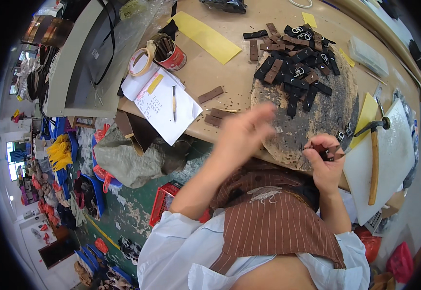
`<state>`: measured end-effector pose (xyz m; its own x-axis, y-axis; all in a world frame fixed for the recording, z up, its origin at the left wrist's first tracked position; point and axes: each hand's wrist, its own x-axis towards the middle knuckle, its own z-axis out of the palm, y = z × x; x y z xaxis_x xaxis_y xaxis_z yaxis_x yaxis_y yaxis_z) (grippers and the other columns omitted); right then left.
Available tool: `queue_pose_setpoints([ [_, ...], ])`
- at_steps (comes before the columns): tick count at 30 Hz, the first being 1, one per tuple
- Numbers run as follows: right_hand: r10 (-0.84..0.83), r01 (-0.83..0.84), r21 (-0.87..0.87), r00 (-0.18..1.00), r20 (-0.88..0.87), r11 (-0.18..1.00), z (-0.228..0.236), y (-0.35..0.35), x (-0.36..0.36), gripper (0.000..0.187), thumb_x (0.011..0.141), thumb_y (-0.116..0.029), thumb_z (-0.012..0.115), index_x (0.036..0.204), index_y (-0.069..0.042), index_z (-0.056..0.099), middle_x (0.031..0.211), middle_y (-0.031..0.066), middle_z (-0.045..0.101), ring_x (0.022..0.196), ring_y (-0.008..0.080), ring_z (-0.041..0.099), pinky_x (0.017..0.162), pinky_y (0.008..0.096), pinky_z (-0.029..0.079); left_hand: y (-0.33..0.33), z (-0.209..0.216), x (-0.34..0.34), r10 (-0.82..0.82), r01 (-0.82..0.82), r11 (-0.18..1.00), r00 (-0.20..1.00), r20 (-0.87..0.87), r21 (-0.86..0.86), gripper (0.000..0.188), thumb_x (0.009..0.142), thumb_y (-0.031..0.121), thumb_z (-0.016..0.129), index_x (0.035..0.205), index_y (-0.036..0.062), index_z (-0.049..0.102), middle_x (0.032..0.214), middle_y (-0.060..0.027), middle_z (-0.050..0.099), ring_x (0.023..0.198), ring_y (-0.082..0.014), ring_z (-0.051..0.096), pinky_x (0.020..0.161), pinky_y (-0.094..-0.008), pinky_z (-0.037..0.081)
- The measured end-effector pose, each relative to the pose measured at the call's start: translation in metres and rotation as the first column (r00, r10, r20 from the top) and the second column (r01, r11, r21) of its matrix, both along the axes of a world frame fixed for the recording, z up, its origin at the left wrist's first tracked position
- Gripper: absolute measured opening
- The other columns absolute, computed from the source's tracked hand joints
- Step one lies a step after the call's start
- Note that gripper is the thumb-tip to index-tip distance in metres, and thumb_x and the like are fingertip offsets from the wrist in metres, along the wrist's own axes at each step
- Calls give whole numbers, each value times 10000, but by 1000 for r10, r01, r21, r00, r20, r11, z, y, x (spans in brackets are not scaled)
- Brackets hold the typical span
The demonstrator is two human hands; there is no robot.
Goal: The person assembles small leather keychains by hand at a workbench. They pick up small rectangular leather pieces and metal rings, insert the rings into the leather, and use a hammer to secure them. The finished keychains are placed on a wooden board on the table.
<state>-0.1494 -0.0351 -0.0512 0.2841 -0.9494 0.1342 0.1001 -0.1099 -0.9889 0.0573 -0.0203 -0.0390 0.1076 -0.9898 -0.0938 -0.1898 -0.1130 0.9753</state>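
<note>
The right hand [327,162] is pinching a small dark strap piece [325,151] in its fingers at the near edge of the round pad [326,116] on the table [210,67]. The left hand [242,133] is hovering blurred, fingers loosely spread, holding nothing, beside brown strips [216,116].

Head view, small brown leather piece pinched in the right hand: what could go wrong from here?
The left hand is blurred above the round wooden block, so it may knock loose brown strips lying near the table edge onto the floor. The small brown leather piece, pinched by the right hand, could slip. The wooden-handled hammer lies close beside that wrist.
</note>
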Motion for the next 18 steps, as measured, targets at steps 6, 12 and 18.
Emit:
queue_pose_setpoints([
  [6, 50, -43, 88, 995, -85, 995, 2, -5, -9, 205, 741, 43, 663, 933, -19, 626, 857, 10, 584, 637, 30, 460, 572, 166, 360, -28, -19, 93, 110, -54, 994, 523, 845, -95, 267, 690, 16, 642, 956, 31, 629, 925, -148, 615, 826, -308, 601, 743, -390, 477],
  [12, 95, -78, 218, 993, -67, 973, 7, -2, -5, 242, 738, 76, 645, 964, -9, 628, 849, 29, 601, 707, 52, 532, 607, 170, 410, -42, -9, 97, 62, -140, 988, 716, 695, 57, 255, 733, 21, 634, 988, 3, 627, 844, -143, 647, 744, -256, 627, 667, -329, 497],
  [18, 255, -272, 37, 937, 240, 962, 31, -4, -16, 205, 706, 126, 650, 850, -4, 583, 838, 127, 631, 828, 163, 619, 672, 241, 492, -16, 27, -5, -10, 61, 994, 883, -468, 95, 190, 870, 46, 532, 1020, -48, 601, 934, -85, 645, 836, -129, 615, 731, -261, 512],
])
